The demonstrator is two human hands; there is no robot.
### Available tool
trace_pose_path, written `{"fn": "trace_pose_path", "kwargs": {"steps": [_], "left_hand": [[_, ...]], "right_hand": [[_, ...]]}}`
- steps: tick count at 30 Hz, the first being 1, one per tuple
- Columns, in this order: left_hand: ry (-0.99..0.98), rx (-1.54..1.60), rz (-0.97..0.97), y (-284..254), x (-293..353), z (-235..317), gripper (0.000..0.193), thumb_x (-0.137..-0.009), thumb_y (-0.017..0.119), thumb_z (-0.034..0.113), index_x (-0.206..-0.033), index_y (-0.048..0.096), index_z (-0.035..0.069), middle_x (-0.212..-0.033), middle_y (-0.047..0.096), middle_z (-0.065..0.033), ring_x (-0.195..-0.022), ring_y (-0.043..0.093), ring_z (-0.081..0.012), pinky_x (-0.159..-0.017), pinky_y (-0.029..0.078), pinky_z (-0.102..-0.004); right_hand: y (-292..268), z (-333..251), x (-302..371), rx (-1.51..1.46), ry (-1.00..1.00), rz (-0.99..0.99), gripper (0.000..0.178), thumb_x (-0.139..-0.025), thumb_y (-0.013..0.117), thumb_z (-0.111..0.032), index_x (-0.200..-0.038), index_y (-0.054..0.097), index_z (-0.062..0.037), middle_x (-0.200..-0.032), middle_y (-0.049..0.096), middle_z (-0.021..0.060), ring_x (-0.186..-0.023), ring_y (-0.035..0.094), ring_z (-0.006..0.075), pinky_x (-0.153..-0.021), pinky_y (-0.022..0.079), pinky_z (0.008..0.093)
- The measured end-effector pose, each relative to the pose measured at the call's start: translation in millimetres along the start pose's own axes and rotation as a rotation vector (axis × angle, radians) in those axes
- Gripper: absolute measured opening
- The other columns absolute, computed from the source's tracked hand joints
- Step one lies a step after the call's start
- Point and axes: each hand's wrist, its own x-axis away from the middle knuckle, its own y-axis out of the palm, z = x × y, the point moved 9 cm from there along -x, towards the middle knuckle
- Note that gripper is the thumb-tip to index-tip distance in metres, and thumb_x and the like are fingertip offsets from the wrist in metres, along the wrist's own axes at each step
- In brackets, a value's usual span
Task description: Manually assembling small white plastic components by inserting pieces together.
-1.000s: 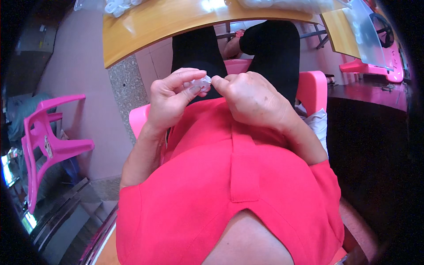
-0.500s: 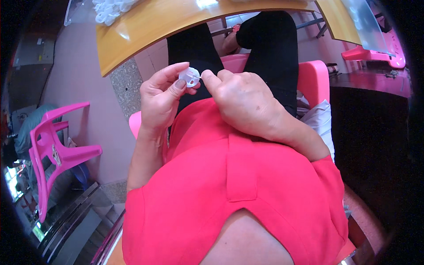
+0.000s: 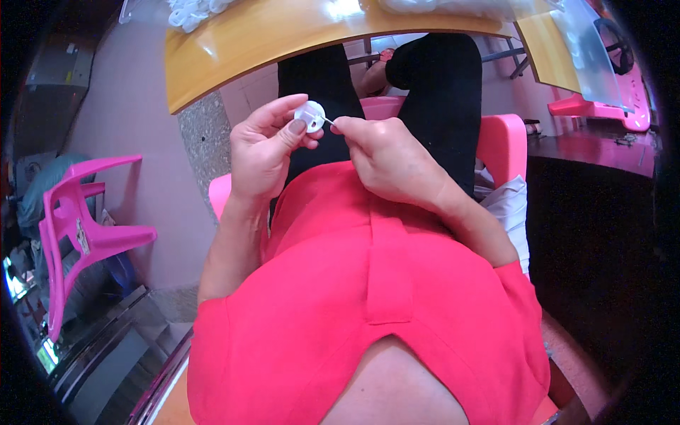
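Between the thumb and fingers of my left hand (image 3: 265,145) is a small round white plastic disc (image 3: 309,113), tilted toward me, with a small dark opening in its face. My right hand (image 3: 389,152) is closed in a pinch on a thin pale rod (image 3: 328,122). The rod's tip meets the disc near its right side; whether it goes into the opening is too small to tell. Both hands are above my lap, short of the table edge, and the curled fingers of the right hand are hidden beneath it.
A yellow wooden table (image 3: 255,57) spans the far side, with white plastic pieces (image 3: 191,13) in a clear bag or tray on it. A pink plastic chair (image 3: 92,227) lies tipped at the left. A dark table (image 3: 588,150) stands at the right. Pink armrests (image 3: 504,149) flank me.
My right hand has shifted slightly right and down, and more of the thin rod shows between it and the disc. The left hand keeps its hold on the disc. The view has shifted slightly.
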Motion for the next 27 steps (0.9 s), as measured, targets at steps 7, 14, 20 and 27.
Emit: {"fn": "trace_pose_path", "kwargs": {"steps": [7,14,20,27], "left_hand": [[0.064,0.025,0.013,-0.9,-0.8,2.0,0.030,-0.084,0.063,-0.002,-0.113,0.059,-0.004,-0.098,0.066,-0.0153,-0.082,0.065,-0.0187,-0.073,0.055,-0.0289],[0.069,-0.012,0.020,-1.6,0.6,2.1,0.032,-0.082,0.065,-0.003,-0.113,0.059,-0.005,-0.098,0.066,-0.0148,-0.082,0.064,-0.0170,-0.075,0.054,-0.0275],[0.084,-0.059,0.026,-2.6,2.1,0.9,0.032,-0.082,0.065,-0.003,-0.113,0.058,-0.005,-0.097,0.066,-0.0137,-0.082,0.064,-0.0159,-0.076,0.053,-0.0262],[0.120,-0.085,0.017,-0.5,2.7,5.4,0.033,-0.081,0.065,-0.004,-0.113,0.058,-0.005,-0.098,0.066,-0.0136,-0.084,0.064,-0.0163,-0.078,0.054,-0.0265]], "right_hand": [[6.6,14.1,-2.4,-0.472,0.170,0.038,0.022,-0.089,0.045,-0.001,-0.105,0.060,0.0032,-0.064,0.054,0.0046,-0.060,0.052,0.0095,-0.056,0.043,0.0247],[15.1,17.9,-1.3,-0.503,0.202,0.002,0.021,-0.090,0.043,-0.001,-0.103,0.059,0.0024,-0.063,0.052,0.0023,-0.058,0.049,0.0071,-0.053,0.041,0.0236],[17.0,15.7,-1.4,-0.515,0.169,0.045,0.021,-0.090,0.043,0.000,-0.104,0.058,0.0020,-0.064,0.052,0.0024,-0.057,0.049,0.0071,-0.052,0.041,0.0235],[11.1,4.2,-1.4,-0.360,0.018,0.101,0.021,-0.088,0.045,0.004,-0.105,0.057,0.0027,-0.066,0.054,0.0099,-0.058,0.054,0.0126,-0.054,0.045,0.0278]]}}
